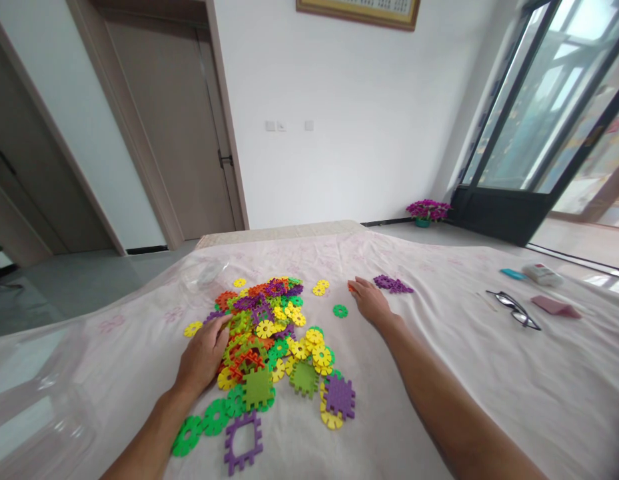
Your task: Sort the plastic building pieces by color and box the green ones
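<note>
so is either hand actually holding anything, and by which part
The right hand has its fingertips on a small orange piece; pinched or only touched cannot be told. The left hand rests on the pile of plastic pieces, gripping nothing visible.

No legible text anywhere.

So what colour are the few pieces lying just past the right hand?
Purple: that small cluster shows clearly in the head view.

- Our left grip (pixel 202 360) is a bare hand, fingers and wrist uncovered.
- Behind that grip, our left forearm (pixel 149 440) shows bare to the frame's edge.
- Our right grip (pixel 372 301) is bare too; behind it runs our long, unclothed right forearm (pixel 449 407).
</note>
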Tool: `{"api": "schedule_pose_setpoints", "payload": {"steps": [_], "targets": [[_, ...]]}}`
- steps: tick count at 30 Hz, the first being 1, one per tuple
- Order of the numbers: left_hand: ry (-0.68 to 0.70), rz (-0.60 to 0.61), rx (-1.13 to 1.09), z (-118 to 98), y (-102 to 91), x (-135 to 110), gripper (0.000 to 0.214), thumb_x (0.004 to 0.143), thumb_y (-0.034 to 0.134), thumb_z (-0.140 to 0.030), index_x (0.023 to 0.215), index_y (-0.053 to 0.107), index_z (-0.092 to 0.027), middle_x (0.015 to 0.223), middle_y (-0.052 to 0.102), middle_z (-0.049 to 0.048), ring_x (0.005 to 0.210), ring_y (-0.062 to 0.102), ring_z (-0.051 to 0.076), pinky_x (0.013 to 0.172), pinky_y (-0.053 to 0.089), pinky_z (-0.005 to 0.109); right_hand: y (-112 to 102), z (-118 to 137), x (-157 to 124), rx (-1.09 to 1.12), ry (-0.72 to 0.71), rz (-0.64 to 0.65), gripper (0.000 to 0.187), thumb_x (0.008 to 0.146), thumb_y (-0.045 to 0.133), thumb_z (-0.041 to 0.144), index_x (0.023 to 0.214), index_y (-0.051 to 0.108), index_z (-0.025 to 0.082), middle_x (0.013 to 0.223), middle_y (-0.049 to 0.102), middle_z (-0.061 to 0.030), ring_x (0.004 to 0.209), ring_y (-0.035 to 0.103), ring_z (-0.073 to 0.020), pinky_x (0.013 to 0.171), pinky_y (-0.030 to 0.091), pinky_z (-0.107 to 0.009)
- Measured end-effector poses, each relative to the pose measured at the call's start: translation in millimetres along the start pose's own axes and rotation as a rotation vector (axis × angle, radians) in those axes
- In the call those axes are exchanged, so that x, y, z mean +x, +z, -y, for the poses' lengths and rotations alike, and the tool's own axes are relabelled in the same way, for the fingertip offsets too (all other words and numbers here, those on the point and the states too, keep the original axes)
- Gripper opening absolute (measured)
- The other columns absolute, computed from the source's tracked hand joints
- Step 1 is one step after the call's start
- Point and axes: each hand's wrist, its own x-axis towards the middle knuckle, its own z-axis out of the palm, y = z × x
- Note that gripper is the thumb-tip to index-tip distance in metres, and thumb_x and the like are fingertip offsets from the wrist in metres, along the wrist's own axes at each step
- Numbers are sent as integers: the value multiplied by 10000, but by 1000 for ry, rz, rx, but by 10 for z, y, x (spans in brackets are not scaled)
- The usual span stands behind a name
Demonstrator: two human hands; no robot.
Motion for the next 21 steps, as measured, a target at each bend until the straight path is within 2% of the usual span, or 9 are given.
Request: {"api": "schedule_pose_setpoints", "payload": {"steps": [3, 6, 9, 13, 18, 21], "targets": [[-4, -7, -3, -7, -8, 1, 434, 949, 337, -378, 1256, 595, -211, 1272, 640, 61, 1193, 573, 212, 1058, 420, 382, -4, 22, -22, -43, 82, -141, 386, 930, 490, 246, 1299, 600, 217, 1453, 482, -152, 1292, 464, -323, 1054, 374, -482], [-12, -14, 1, -19, -16, 0, 429, 940, 350, -378, 1245, 606, -218, 1265, 647, 58, 1186, 580, 214, 1043, 432, 379, -81, 114, -125, 54, -52, -194, 351, 923, 499, 246, 1249, 630, 230, 1385, 545, -124, 1245, 499, -289, 1053, 385, -462], [-16, -17, 0, -22, -17, 0, 430, 936, 356, -376, 1249, 606, -219, 1266, 646, 59, 1187, 579, 215, 1048, 428, 379, -185, 263, -241, 248, -227, -94, 289, 939, 483, 297, 1135, 687, 238, 1206, 652, -83, 1083, 603, -220, 975, 460, -380], [-14, -14, -10, 2, -1, 9, 425, 944, 344, -370, 1244, 603, -217, 1278, 638, 62, 1194, 569, 217, 1055, 418, 386, -276, 553, -325, 388, -348, -3, 235, 886, 584, 360, 1034, 722, 241, 1047, 701, -66, 960, 641, -209, 891, 497, -362], [-16, -12, -9, 40, 15, 19, 411, 941, 356, -367, 1235, 605, -226, 1268, 642, 57, 1183, 576, 216, 1048, 423, 381, -256, 877, -389, 415, -646, 110, 297, 834, 674, 384, 1097, 700, 249, 1155, 680, -68, 1073, 610, -226, 983, 451, -397], [-22, -12, -18, 38, 11, 18, 415, 939, 361, -378, 1239, 603, -225, 1269, 644, 58, 1179, 580, 214, 1049, 423, 379, -206, 928, -418, 411, -725, 162, 321, 853, 659, 395, 1138, 677, 249, 1266, 632, -80, 1181, 565, -233, 1078, 374, -437]]}}
